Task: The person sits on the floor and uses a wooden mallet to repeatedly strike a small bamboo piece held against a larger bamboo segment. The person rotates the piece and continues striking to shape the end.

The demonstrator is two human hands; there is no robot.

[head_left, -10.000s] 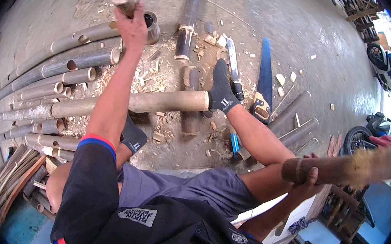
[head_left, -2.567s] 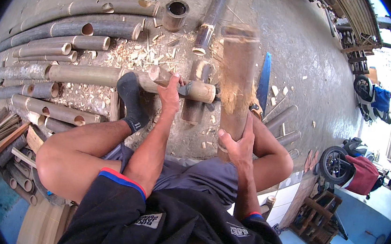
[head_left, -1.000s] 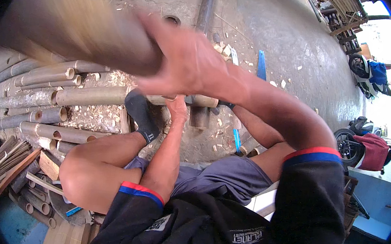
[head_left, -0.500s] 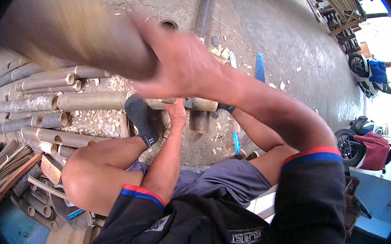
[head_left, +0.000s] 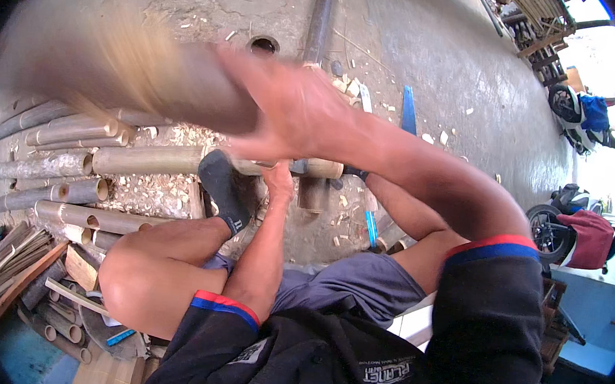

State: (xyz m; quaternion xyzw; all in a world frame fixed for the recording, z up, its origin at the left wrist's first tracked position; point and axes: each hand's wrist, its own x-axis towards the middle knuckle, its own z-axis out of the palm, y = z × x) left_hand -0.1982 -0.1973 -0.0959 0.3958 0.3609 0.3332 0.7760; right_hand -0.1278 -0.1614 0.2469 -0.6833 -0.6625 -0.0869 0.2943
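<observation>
Club (head_left: 148,80) lower, in right grip (head_left: 293,109)

The scene is lit by even daylight, brightest beyond the parked motorbike (head_left: 567,228), where the background is overexposed to white. Shadows on the concrete floor (head_left: 453,65) are soft. Heavy motion blur is recorded on the right hand (head_left: 293,109) and the wooden club (head_left: 141,76) above the sharply rendered bamboo pole (head_left: 151,160). Straight edges are bent toward the black fisheye rim.

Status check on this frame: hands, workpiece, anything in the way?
Right hand raised, gripping blurred wooden club. Left hand on bamboo pole. Socked foot against pole.
</observation>
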